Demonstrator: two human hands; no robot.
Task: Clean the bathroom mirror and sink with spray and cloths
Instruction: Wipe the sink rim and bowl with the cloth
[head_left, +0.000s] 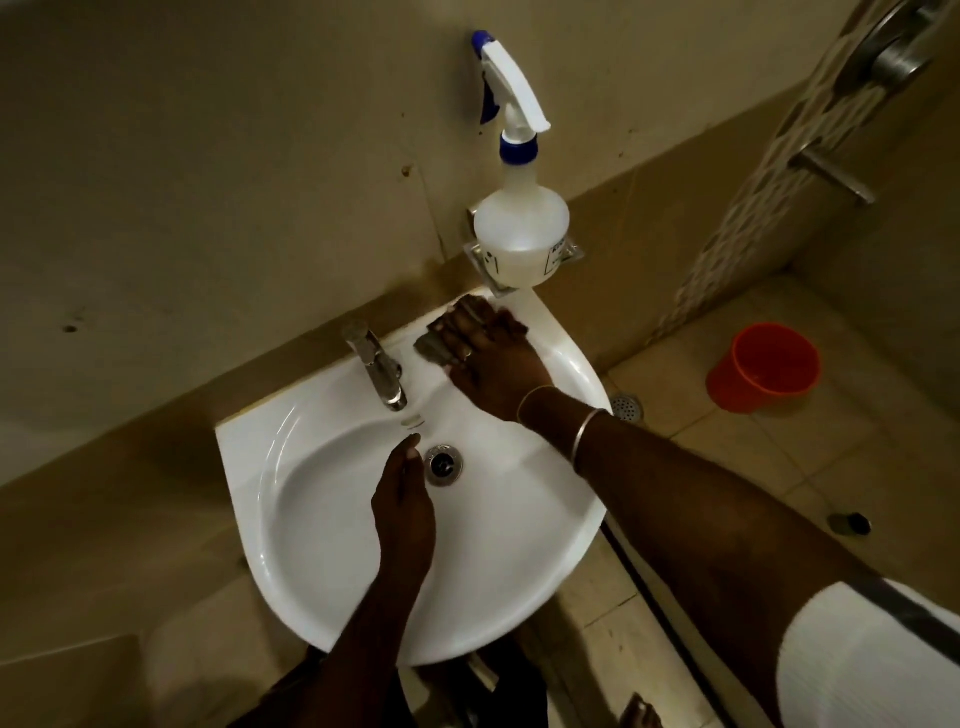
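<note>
A white corner sink (311, 587) fills the middle of the head view, with a chrome tap (376, 366) at its back and a metal drain (443, 464) in the bowl. My right hand (491, 364) presses a grey cloth (434, 345) flat onto the sink's back right rim, fingers spread over it. My left hand (402, 512) lies inside the bowl beside the drain, fingers straight and pointing toward the tap, holding nothing. A clear spray bottle (519, 228) with a white and blue trigger head stands on a small metal wall holder just behind the sink. No mirror is visible.
Beige tiled walls rise behind the sink. An orange bucket (763, 366) stands on the tiled floor at the right, near a round floor drain (627, 408). Chrome shower fittings (831, 174) are mounted on the right wall. My bare feet show below the sink.
</note>
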